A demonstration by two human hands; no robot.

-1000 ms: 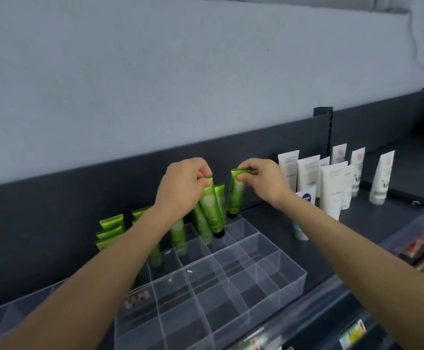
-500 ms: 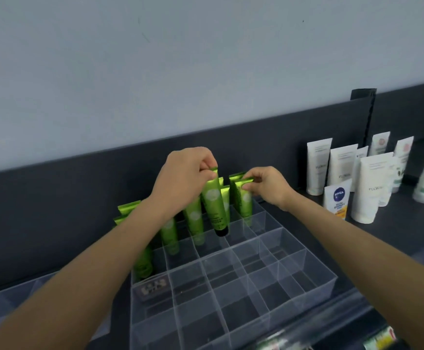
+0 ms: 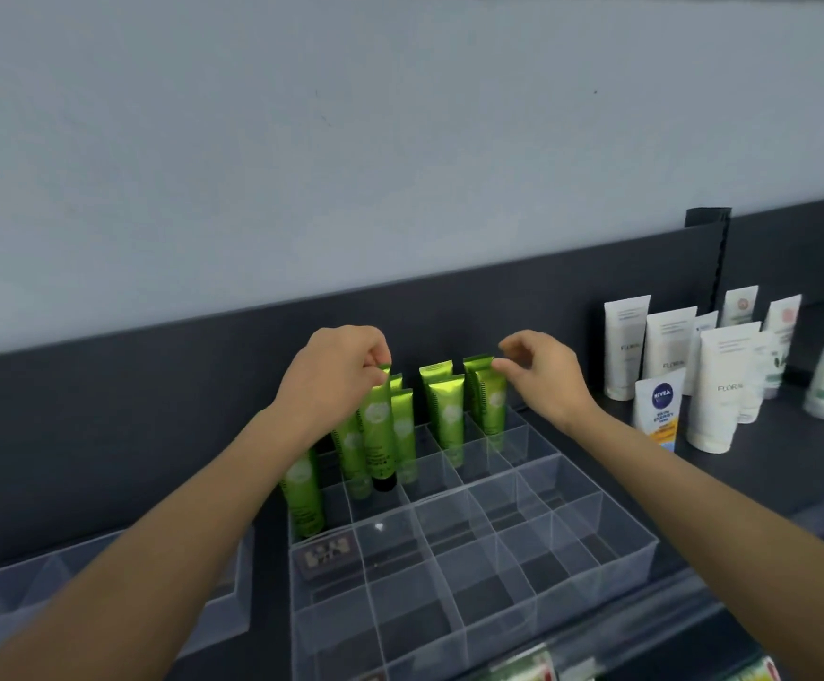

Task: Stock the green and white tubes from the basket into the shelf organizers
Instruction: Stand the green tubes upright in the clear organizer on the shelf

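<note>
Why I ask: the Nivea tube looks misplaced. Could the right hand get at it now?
Likely yes: the right hand sits just left of the Nivea tube, which stands before the white tubes; nothing lies between.

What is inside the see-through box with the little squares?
Green tubes stand in the box's back squares, plus a small dark item. The left hand hides some tube tops.

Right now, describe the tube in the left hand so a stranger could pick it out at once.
Find the clear divided organizer on the dark shelf; green tubes stand in its back rows. The one meant is the held tube, pinched at its top by the left hand. Unlike its neighbours, its black cap shows plainly.
</note>
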